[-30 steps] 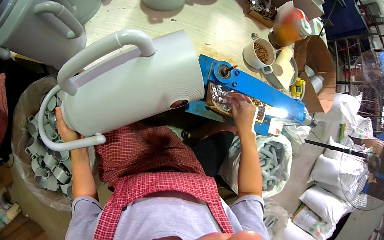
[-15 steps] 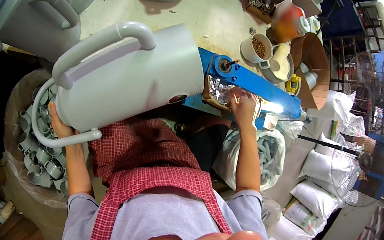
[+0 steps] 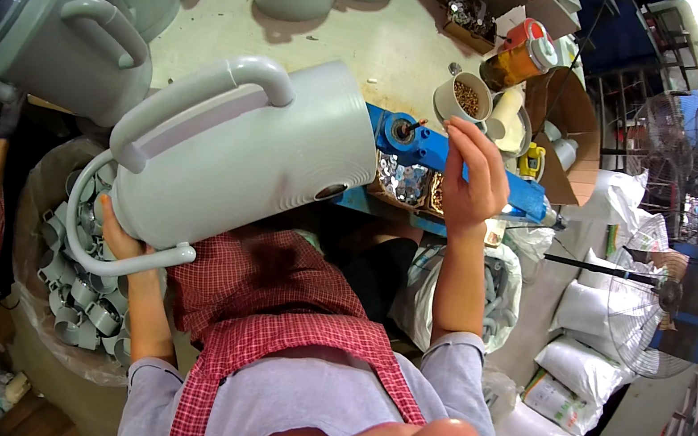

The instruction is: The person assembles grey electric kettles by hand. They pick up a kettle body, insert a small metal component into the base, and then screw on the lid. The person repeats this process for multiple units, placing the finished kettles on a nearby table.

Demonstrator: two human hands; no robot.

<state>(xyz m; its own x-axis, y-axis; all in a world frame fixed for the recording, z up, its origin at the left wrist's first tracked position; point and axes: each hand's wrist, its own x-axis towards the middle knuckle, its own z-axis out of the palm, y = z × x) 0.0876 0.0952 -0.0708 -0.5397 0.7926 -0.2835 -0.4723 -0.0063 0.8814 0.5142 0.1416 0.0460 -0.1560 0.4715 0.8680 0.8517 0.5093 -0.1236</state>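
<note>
Grey moulded plastic watering can [image 3: 239, 166], judged stiff, light and bulky, is cradled underneath by the left hand [image 3: 117, 233]. Best gripped at its top handle [image 3: 206, 88]. The right hand [image 3: 472, 178], fingers loosely curled, is raised near the blue fixture [image 3: 431, 149]; whether anything small is pinched cannot be told.

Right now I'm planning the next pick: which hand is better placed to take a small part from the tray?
Right hand: free, just above the tray. Left hand supports the grey jug.
</note>
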